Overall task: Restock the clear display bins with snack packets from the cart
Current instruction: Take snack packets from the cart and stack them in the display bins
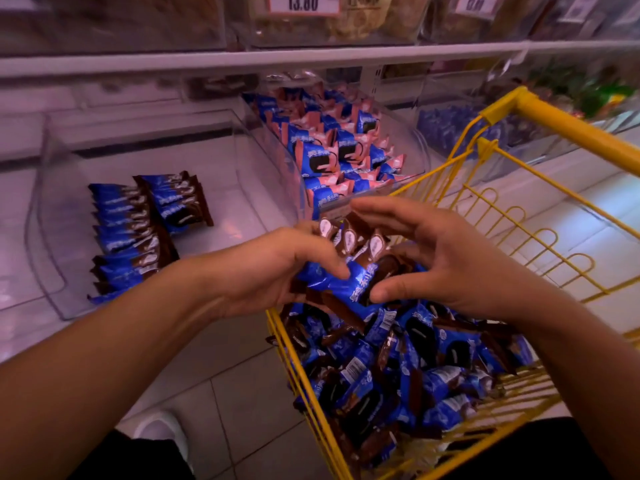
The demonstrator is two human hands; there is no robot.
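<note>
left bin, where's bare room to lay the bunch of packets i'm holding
The left bin has bare floor right of and behind the brown-and-blue rows, up to the wall shared with the pink-packet bin, which is heaped full. Its front left corner is taken by the rows. Both hands hold the bunch over the crowded cart.

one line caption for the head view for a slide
Both hands gather blue-brown snack packets above the yellow cart.
</note>
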